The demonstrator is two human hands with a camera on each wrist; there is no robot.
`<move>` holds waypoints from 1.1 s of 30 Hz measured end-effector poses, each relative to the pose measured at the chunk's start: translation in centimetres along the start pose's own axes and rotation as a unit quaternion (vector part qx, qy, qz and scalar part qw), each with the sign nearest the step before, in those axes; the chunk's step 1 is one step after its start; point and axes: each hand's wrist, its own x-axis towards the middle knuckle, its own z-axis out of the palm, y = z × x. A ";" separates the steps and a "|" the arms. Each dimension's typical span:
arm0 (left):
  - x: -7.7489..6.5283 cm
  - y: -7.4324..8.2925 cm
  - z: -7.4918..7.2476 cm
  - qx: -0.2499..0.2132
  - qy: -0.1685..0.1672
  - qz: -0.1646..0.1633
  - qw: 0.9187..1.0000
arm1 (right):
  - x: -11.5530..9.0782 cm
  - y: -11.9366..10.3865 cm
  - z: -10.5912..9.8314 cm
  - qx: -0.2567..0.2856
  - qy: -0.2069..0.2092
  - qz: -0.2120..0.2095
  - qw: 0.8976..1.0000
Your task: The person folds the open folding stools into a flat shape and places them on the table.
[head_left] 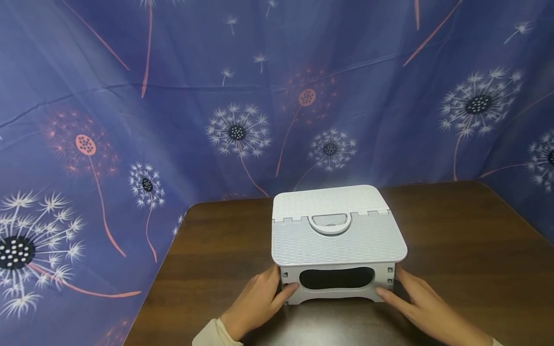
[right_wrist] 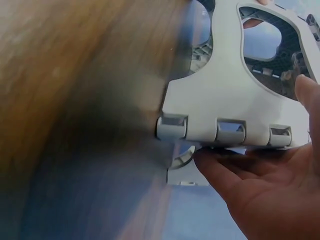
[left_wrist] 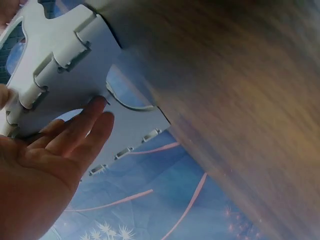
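A white folding step stool point(head_left: 337, 247) stands unfolded on the brown table, its ridged top split by a hinge line with a carry handle point(head_left: 330, 230) at the middle. My left hand point(head_left: 258, 299) grips the left front corner below the top, thumb on the front panel and fingers round the side. At the opposite corner my right hand point(head_left: 421, 302) holds the stool the same way, thumb by the oval opening. In the left wrist view the fingers point(left_wrist: 80, 132) reach along the side panel. Hinge knuckles point(right_wrist: 231, 131) run down the leg edge beside the palm in the right wrist view.
The wooden table point(head_left: 216, 250) extends to both sides of the stool and in front of it. A blue cloth point(head_left: 277, 62) printed with dandelions hangs behind the table and along its left and right sides.
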 end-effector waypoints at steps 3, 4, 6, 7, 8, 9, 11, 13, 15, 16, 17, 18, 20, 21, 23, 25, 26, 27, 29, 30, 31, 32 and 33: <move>0.0 0.2 0.0 -0.043 -0.012 -0.013 0.999 | 0.3 -0.4 0.1 -0.009 0.008 0.003 1.000; 0.0 0.3 0.1 -0.054 -0.014 -0.015 0.998 | 0.4 -0.5 0.1 -0.012 0.013 0.000 1.000; 0.1 0.3 0.1 -0.072 -0.015 -0.017 0.997 | 0.7 -0.7 0.2 -0.013 0.021 -0.008 1.000; 0.1 0.3 0.1 -0.079 -0.017 -0.020 0.997 | 0.9 -0.8 0.2 -0.014 0.025 -0.014 1.000; 0.1 0.3 0.1 -0.079 -0.016 -0.018 0.997 | 1.1 -0.8 0.3 -0.015 0.028 -0.019 0.999; 0.1 0.3 0.1 -0.082 -0.017 -0.018 0.996 | 1.2 -0.9 0.3 -0.017 0.033 -0.025 0.999; 0.1 0.4 0.2 -0.086 -0.019 -0.021 0.996 | 1.3 -0.9 0.4 -0.018 0.038 -0.029 0.999; 0.1 0.4 0.2 -0.086 -0.020 -0.021 0.996 | 1.3 -1.0 0.5 -0.020 0.044 -0.031 0.998; 0.1 0.4 0.3 -0.091 -0.019 -0.021 0.995 | 1.2 -0.9 0.7 -0.019 0.050 -0.030 0.998; 0.1 0.4 0.3 -0.091 -0.017 -0.020 0.996 | 1.1 -0.9 0.8 -0.019 0.053 -0.032 0.998; 0.1 0.3 0.4 -0.092 -0.015 -0.017 0.996 | 1.1 -0.8 0.8 -0.019 0.056 -0.035 0.998; 0.1 0.3 0.4 -0.092 -0.014 -0.015 0.996 | 1.1 -0.8 0.8 -0.018 0.056 -0.039 0.997; 0.1 0.3 0.4 -0.094 -0.016 -0.013 0.995 | 1.1 -0.6 0.8 -0.011 0.050 -0.050 0.997; 0.0 0.2 0.4 -0.094 -0.019 -0.011 0.995 | 1.1 -0.4 0.7 -0.008 0.045 -0.057 0.997; 0.1 0.2 0.4 -0.097 -0.027 -0.006 0.995 | 1.2 -0.1 0.5 0.005 0.032 -0.070 0.997; 0.1 0.1 0.3 -0.103 -0.037 0.001 0.994 | 1.3 0.1 0.3 0.021 0.018 -0.075 0.997; 0.2 0.0 0.3 -0.105 -0.041 0.006 0.994 | 1.4 0.2 0.2 0.026 0.011 -0.075 0.997; 0.2 -0.1 0.2 -0.107 -0.045 0.009 0.993 | 1.4 0.3 0.1 0.028 0.006 -0.075 0.997; 0.3 -0.2 0.3 -0.110 -0.050 0.016 0.993 | 1.3 0.4 0.2 0.026 -0.002 -0.070 0.997; 0.3 -0.2 0.3 -0.113 -0.051 0.018 0.992 | 1.3 0.5 0.2 0.024 -0.006 -0.066 0.998; 0.3 -0.3 0.2 -0.112 -0.050 0.020 0.992 | 1.3 0.5 0.3 0.021 -0.010 -0.063 0.998; 0.3 -0.3 0.2 -0.111 -0.050 0.018 0.992 | 1.3 0.5 0.3 0.015 -0.012 -0.062 0.998; 0.4 -0.4 0.2 -0.112 -0.049 0.016 0.992 | 1.4 0.6 0.4 0.015 -0.012 -0.062 0.998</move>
